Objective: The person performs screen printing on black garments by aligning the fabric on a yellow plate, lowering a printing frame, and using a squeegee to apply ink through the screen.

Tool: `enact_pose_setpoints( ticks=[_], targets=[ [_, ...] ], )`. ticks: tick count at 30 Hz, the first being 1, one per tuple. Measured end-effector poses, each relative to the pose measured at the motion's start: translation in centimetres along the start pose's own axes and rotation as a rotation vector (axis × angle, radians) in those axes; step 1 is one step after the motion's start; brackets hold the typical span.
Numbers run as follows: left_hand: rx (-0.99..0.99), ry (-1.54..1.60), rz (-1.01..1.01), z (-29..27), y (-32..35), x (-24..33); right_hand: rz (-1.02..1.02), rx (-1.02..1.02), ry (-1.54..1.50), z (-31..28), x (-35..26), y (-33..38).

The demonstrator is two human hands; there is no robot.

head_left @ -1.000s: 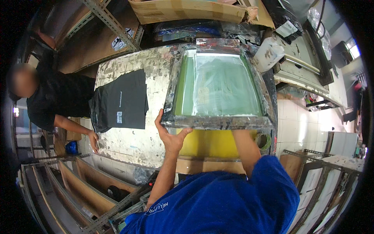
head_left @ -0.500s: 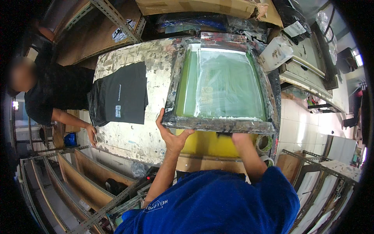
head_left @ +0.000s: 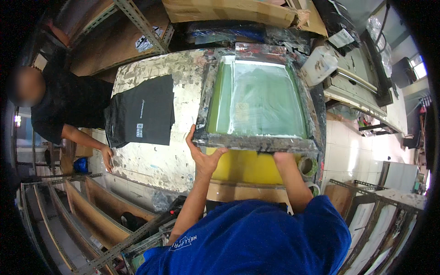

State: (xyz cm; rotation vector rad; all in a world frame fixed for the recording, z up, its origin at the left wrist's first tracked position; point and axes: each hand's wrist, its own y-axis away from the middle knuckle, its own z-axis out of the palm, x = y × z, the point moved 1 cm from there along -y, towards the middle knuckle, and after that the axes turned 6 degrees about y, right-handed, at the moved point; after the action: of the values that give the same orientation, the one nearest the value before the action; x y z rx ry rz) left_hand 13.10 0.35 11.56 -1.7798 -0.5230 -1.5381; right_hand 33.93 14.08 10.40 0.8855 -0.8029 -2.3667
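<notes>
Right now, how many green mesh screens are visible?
1: the green mesh screen, right of the black fabric, wearer's left hand at its near left corner. Others could be hidden.

Pale and blotched with dark patches across the bare part of the worktable (head_left: 153,169). Carries a stack of black, white-printed fabric pieces (head_left: 153,112) reaching to its left edge. Bears a flat yellow panel (head_left: 245,168) at the near edge, right of middle, overhung by a framed printing screen (head_left: 268,103). Holds a roll of greenish tape (head_left: 313,168) by the near right corner.
</notes>
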Motion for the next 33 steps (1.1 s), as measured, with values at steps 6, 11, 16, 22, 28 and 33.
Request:
enact_pose_setpoints(
  ticks=[6, 11, 16, 22, 28, 33],
  targets=[
    [0.012, 0.031, 0.02, 0.5, 0.1, 0.7, -0.24, -0.445, 0.885, -9.8, -1.2, 7.6],
    [0.008, 0.052, 0.06, 1.1, -1.2, 2.5, -1.113, -0.475, 2.04, -12.0, -1.5, 11.4],
    [-0.001, 0.166, 0.009, 2.1, -3.3, 5.9, -1.497, -0.123, 1.957, -6.9, -3.4, 12.9],
    [-0.069, 0.012, 0.093, -1.3, -5.0, 5.2, -2.006, 0.228, 2.057, 5.5, -6.5, 6.9],
    [-0.175, 0.223, 0.244, -7.7, 11.0, 4.8, -2.534, 0.235, 1.994, 7.0, -11.9, 6.2],
    [0.38, 0.28, -0.042, -11.2, 27.6, -5.3, -2.689, 0.536, 2.273, 11.0, -14.3, 5.1]
  ],
)
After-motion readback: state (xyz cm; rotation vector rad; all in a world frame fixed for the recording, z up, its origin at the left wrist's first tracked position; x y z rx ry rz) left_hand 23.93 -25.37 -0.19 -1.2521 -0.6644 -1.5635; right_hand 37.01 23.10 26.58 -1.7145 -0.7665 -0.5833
